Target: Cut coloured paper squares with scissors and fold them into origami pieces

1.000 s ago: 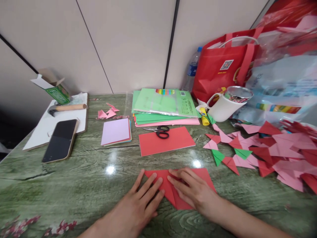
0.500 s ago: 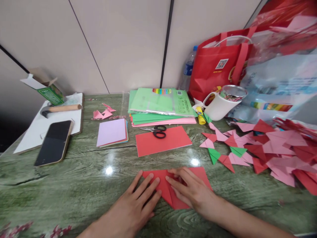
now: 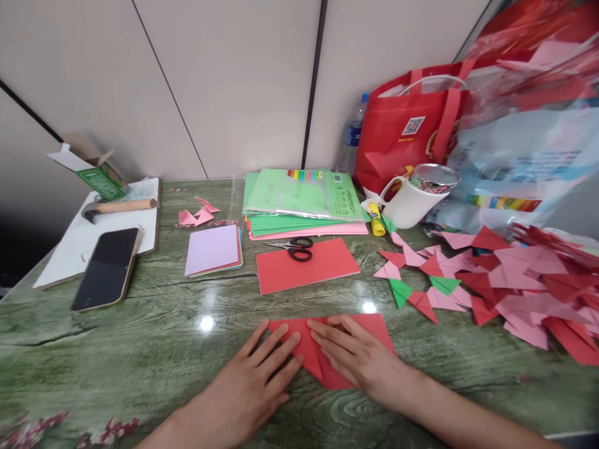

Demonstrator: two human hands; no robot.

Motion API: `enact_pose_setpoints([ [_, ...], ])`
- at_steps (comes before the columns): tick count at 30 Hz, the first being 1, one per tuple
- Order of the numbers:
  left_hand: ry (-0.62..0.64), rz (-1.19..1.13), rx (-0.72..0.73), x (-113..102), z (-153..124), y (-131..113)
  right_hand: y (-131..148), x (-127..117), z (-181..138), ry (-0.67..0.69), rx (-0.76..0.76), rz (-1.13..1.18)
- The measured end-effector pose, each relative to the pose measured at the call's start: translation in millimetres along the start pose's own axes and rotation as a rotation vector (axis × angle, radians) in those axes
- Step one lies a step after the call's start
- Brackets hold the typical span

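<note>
A red folded paper (image 3: 374, 330) lies on the green table (image 3: 140, 349) near its front edge. My left hand (image 3: 253, 380) rests flat on the paper's left part with its fingers stretched out. Pressing down on the middle of the fold is my right hand (image 3: 360, 358), its fingers also extended and lying flat. Neither hand grips anything. Just behind the fold lies a red sheet stack (image 3: 306, 265) with black scissors (image 3: 294, 248) on its far edge.
A heap of folded red, pink and green triangles (image 3: 496, 280) covers the right side. Behind are a green paper stack (image 3: 304, 199), a lilac pad (image 3: 213, 249), a white mug (image 3: 414, 196), a glue stick (image 3: 375, 222) and a red bag (image 3: 412, 131). A phone (image 3: 107, 268) and hammer (image 3: 119, 206) lie at left.
Both hands stay pressed on the red fold; my fingers have shifted slightly along the crease. The camera has drifted a little.
</note>
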State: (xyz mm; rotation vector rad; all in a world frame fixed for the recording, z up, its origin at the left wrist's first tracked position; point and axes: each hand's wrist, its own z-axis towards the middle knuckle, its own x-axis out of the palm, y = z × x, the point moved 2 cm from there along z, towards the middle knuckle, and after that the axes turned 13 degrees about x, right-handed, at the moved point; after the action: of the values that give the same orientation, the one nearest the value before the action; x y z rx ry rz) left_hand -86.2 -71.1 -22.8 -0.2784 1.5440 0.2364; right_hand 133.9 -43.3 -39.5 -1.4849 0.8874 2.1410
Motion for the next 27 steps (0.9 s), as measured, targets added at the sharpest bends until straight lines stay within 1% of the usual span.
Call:
enact_pose_setpoints([
  [4,0.016,-0.067,-0.027,-1.9,-1.0,2.1,-0.3,2.7,1.5,-0.011,-0.040,-0.031],
  [9,-0.017,-0.151,-0.098,-5.9,-3.3,0.6,1.4,-3.9,6.8,-0.011,-0.085,-0.055],
  [13,-0.044,-0.231,-0.195,-7.2,-4.3,-1.8,2.0,-10.1,11.5,0.049,-0.063,-0.071],
  [15,-0.054,-0.246,-0.218,-6.7,-3.2,-3.1,1.8,-12.4,14.0,0.090,-0.042,-0.064],
  [20,-0.077,-0.180,-0.258,-2.6,1.2,-3.2,2.1,-16.7,20.5,0.145,-0.027,-0.050],
  [24,-0.038,-0.143,-0.235,-0.9,4.0,-1.8,2.6,-18.6,23.6,0.158,-0.011,-0.046],
  [27,-0.012,-0.141,-0.173,-2.8,6.6,-3.8,2.1,-18.3,24.0,0.156,0.003,-0.029],
])
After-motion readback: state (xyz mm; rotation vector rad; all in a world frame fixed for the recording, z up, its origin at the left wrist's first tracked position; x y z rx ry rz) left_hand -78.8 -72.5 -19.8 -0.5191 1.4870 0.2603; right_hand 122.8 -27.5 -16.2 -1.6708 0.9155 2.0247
